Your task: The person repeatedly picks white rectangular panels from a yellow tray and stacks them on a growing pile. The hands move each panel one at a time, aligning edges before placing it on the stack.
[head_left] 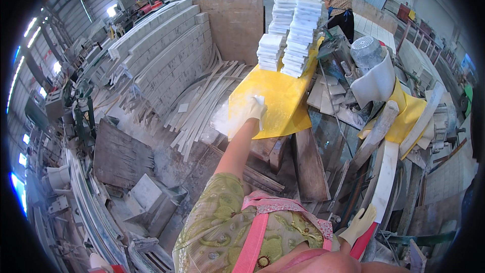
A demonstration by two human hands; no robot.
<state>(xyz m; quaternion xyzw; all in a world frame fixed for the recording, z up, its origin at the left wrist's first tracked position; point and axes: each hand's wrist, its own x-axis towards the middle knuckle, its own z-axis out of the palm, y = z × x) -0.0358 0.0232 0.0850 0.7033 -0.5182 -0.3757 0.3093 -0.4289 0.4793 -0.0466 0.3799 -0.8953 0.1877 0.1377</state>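
Observation:
My left hand, in a pale glove, reaches forward over a bench covered with a yellow sheet. Its fingers are closed around a small white piece, whose kind is hard to make out. White powder or a pale slab lies beside that hand at the sheet's left edge. Stacks of white stone tiles stand on the far end of the sheet. At the lower right, my gloved right hand lies with fingers stretched out against the near end of a long white stone strip.
A grinding machine with a grey motor stands to the right, partly draped in yellow sheeting. Thin stone offcuts litter the floor at left, before stacked slabs. Wooden boards lean under the bench. Another person stands beyond.

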